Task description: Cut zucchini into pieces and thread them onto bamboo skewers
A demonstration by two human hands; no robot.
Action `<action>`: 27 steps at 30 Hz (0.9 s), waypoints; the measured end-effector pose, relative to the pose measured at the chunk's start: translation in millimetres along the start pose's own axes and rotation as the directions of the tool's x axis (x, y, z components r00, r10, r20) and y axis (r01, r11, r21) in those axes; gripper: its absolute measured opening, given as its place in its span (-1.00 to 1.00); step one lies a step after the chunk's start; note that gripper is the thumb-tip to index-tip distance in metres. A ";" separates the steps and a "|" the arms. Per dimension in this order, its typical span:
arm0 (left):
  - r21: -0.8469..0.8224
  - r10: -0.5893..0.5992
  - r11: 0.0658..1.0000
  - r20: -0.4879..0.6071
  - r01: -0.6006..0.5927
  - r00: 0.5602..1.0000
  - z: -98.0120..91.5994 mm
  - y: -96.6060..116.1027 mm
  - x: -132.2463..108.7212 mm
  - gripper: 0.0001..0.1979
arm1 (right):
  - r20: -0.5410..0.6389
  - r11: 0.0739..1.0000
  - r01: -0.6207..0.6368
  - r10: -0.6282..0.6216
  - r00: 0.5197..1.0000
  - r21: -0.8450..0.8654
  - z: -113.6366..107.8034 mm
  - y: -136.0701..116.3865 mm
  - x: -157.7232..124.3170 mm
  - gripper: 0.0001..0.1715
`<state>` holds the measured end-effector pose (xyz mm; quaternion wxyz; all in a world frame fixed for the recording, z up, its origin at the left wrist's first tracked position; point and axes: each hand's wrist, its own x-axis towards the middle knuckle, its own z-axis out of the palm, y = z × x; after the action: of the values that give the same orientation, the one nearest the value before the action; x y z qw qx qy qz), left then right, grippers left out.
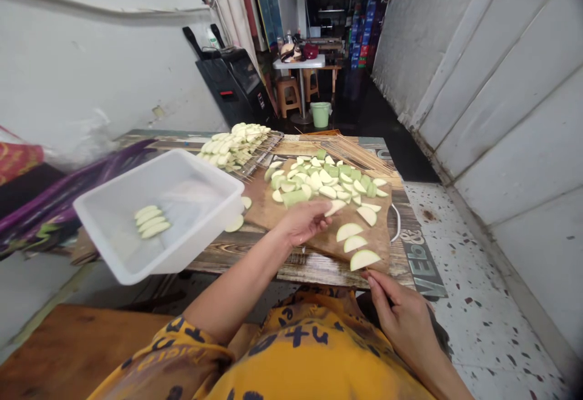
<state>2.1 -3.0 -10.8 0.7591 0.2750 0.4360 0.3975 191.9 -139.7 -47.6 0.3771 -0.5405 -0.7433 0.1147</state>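
Observation:
My left hand (306, 224) is over the cutting board, its fingers pinching a pale half-round vegetable slice (336, 207). My right hand (401, 306), low at the board's near right corner, is closed round a thin wooden skewer (366, 273), of which only a short piece shows. Three large half-round slices stand in a row beyond its fingers; the nearest slice (365, 260) adjoins the skewer. On the wooden cutting board (259, 209) lies a heap of cut vegetable pieces (325, 178), white inside with light green skin.
A white plastic tub (204, 239) at left contains a few threaded slices (152, 221). Behind it, filled skewers (234, 145) are piled on a rack. Loose skewers (357, 156) lie at the table's back right. Long purple eggplants (54, 196) lie far left; a green bucket (320, 115) stands beyond.

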 end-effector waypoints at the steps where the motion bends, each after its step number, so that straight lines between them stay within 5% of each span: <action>1: -0.010 0.001 1.000 -0.001 -0.001 1.000 0.4 0.4 -0.3 -0.90 | 0.004 1.000 -0.001 0.001 1.000 0.000 -0.2 -0.1 0.0 -0.72; 27: -0.071 0.000 0.997 -0.012 -0.001 1.000 5.1 -1.2 -1.0 -0.91 | -0.002 0.999 0.001 -0.001 1.000 0.034 -1.7 -3.2 -1.5 -0.75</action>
<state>6.7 -4.9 -8.8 0.7658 0.2456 0.4260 0.4144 191.0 -142.7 -45.2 0.3871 -0.5336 -0.7412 0.1266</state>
